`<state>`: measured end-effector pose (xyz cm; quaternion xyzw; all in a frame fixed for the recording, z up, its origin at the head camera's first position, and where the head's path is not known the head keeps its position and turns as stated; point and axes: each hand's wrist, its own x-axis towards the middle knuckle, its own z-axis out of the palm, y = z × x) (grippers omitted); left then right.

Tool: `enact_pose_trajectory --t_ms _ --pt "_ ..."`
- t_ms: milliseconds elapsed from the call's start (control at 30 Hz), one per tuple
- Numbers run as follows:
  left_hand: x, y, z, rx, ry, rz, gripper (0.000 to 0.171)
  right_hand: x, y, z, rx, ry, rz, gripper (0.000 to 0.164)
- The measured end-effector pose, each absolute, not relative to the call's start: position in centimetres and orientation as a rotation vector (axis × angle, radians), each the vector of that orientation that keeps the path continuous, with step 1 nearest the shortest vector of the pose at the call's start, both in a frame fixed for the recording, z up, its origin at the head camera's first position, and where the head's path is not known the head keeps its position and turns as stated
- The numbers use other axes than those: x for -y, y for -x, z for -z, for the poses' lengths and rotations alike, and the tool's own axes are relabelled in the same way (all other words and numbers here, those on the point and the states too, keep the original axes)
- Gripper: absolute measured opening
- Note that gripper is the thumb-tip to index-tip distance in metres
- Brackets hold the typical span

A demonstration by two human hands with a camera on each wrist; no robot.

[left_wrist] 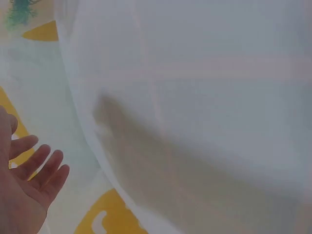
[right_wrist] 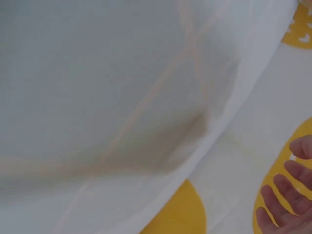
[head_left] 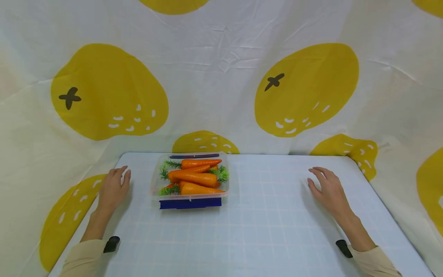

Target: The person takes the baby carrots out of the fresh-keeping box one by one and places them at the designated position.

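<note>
On the left half of the table sits a clear plastic container [head_left: 155, 188] with blue locking flaps, the front flap [head_left: 190, 203] hanging down. Several orange carrots [head_left: 194, 177] with green leafy tops lie inside it. To the left of the container, my left hand [head_left: 113, 188] hovers over the table's left edge, its fingers relaxed and holding nothing. My right hand [head_left: 328, 191] is over the right side of the table, far from the container, with loosely bent fingers and nothing in them. Both wrist views show the hands' relaxed fingers spread a little apart.
A pale tablecloth [head_left: 263, 231] with a faint grid covers the table. Behind and around it hangs a white curtain [head_left: 214, 77] printed with large yellow fruit. Dark bands [head_left: 111, 244] sit at both wrists, by the beige sleeves [head_left: 84, 256].
</note>
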<state>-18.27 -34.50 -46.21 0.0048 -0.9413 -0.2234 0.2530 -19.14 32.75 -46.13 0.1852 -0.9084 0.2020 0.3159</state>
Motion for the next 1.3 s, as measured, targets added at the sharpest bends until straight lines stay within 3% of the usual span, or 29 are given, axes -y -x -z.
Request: enact_pose_trajectory --t_ms 1300 --pt "28.8 19.9 45.5 2.461 -0.069 1.149 0.043 -20.4 21.7 46.0 2.506 -0.490 -1.021 0.039"
